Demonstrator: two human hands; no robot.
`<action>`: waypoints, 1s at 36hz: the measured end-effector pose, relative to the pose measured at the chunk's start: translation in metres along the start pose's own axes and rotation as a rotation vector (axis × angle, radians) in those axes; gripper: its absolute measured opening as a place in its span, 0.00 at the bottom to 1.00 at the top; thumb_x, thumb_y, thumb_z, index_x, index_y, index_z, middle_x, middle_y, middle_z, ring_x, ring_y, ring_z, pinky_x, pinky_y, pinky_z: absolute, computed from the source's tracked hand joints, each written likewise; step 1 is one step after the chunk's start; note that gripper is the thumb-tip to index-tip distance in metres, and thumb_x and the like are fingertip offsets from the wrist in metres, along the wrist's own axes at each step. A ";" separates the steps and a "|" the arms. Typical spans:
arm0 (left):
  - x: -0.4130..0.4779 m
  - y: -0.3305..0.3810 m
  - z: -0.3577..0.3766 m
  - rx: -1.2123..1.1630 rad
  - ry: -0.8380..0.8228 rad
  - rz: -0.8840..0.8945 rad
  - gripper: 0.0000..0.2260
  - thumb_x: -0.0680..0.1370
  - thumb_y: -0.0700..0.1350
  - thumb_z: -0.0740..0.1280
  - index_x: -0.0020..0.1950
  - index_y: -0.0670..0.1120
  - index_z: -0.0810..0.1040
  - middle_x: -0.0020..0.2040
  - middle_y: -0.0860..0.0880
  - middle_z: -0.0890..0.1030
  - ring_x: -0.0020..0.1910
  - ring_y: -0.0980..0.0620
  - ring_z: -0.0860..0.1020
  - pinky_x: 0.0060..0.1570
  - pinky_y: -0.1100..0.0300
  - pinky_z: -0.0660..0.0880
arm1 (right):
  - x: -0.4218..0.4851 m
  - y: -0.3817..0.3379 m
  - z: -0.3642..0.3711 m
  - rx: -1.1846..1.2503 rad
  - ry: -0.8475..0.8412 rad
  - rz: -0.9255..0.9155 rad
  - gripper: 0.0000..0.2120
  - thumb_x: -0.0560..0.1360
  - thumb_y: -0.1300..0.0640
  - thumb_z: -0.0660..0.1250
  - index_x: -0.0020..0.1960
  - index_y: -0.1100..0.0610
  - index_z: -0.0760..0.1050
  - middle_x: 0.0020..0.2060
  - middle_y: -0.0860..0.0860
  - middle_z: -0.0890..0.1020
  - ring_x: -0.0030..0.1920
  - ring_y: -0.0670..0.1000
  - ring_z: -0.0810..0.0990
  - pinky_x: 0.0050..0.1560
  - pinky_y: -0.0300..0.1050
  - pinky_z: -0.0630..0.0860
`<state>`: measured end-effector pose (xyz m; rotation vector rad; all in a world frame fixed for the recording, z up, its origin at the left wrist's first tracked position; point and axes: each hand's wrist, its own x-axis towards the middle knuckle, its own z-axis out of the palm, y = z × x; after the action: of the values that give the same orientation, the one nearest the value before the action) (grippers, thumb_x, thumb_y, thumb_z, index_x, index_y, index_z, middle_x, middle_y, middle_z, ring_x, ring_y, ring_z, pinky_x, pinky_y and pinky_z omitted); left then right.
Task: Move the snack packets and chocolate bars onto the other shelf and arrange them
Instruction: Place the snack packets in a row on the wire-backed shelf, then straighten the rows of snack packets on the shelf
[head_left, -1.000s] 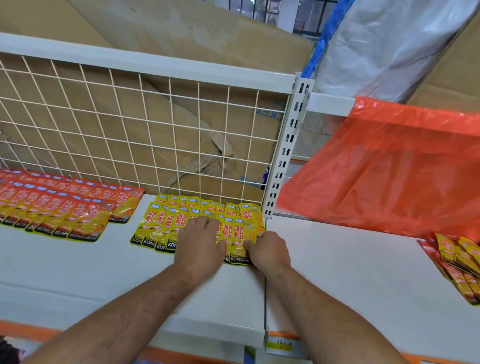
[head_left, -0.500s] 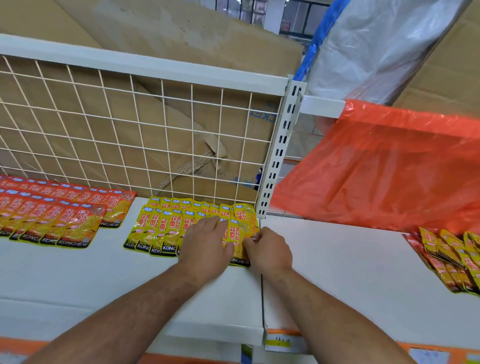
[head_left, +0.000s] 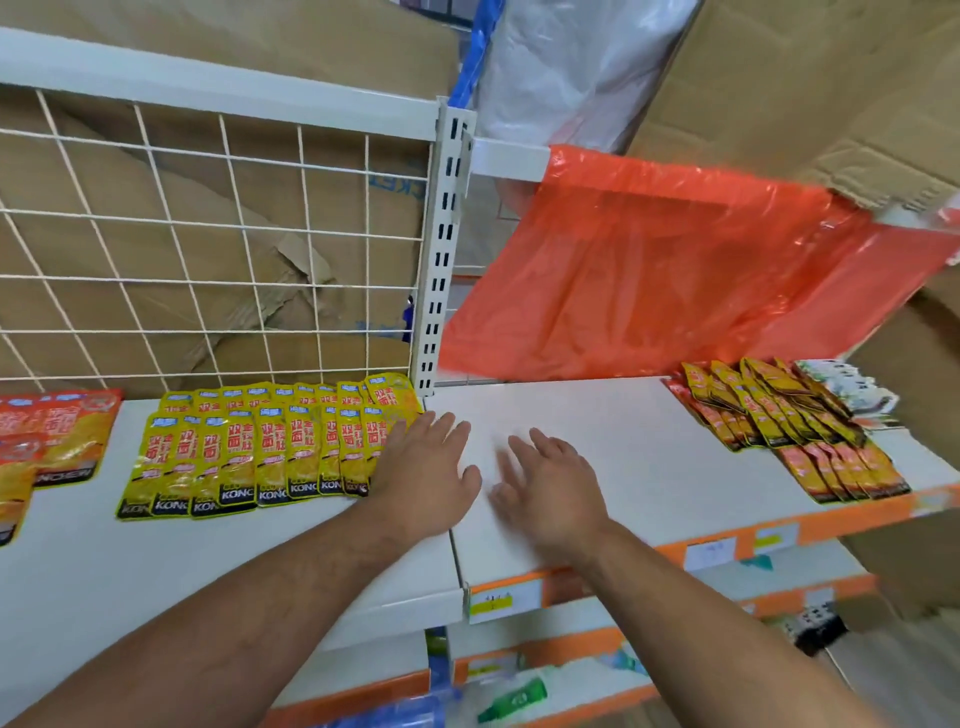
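Two overlapping rows of yellow snack packets (head_left: 270, 447) lie flat on the left white shelf (head_left: 156, 561), against the wire-grid back. Orange-red packets (head_left: 47, 441) lie further left. My left hand (head_left: 428, 473) is open with straight fingers at the right end of the yellow rows, over the joint between the shelves. My right hand (head_left: 545, 486) is open and empty above the right shelf (head_left: 597, 415), slightly blurred. At that shelf's far right lies a pile of yellow and red packets (head_left: 779, 415), with white-green packets (head_left: 841, 387) behind it.
A slotted white upright (head_left: 441, 249) divides the two shelves. An orange plastic sheet (head_left: 675, 270) hangs over the back of the right shelf. Cardboard stands behind the wire grid (head_left: 208, 234). Lower shelves with orange price strips (head_left: 727, 545) hold a green item.
Both hands have lifted off the yellow packets and shifted right, fingers straightened. The view has swung right, showing more of the right shelf and its packet pile.
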<state>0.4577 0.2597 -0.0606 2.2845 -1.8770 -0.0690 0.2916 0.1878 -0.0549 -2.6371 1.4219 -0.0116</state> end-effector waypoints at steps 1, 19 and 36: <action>0.001 0.008 0.000 -0.003 0.000 0.011 0.33 0.75 0.60 0.45 0.79 0.51 0.60 0.78 0.50 0.62 0.78 0.48 0.56 0.75 0.48 0.50 | -0.004 0.008 -0.002 0.006 0.007 0.018 0.37 0.74 0.34 0.52 0.79 0.48 0.59 0.79 0.51 0.60 0.78 0.55 0.57 0.76 0.54 0.58; 0.015 0.212 0.022 -0.011 -0.001 0.066 0.29 0.80 0.60 0.51 0.79 0.52 0.59 0.80 0.51 0.60 0.78 0.47 0.55 0.77 0.48 0.50 | -0.081 0.201 -0.039 0.068 0.068 0.107 0.32 0.79 0.39 0.60 0.80 0.48 0.59 0.79 0.51 0.59 0.77 0.55 0.58 0.76 0.51 0.59; 0.061 0.361 0.040 -0.033 -0.042 0.121 0.28 0.81 0.59 0.53 0.80 0.51 0.58 0.80 0.50 0.58 0.78 0.47 0.55 0.76 0.50 0.51 | -0.105 0.353 -0.061 0.204 0.095 0.180 0.31 0.80 0.42 0.62 0.79 0.49 0.61 0.79 0.50 0.60 0.78 0.53 0.56 0.77 0.48 0.56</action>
<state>0.1144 0.1291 -0.0332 2.1589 -2.0151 -0.1317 -0.0639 0.0765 -0.0345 -2.3664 1.5907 -0.2511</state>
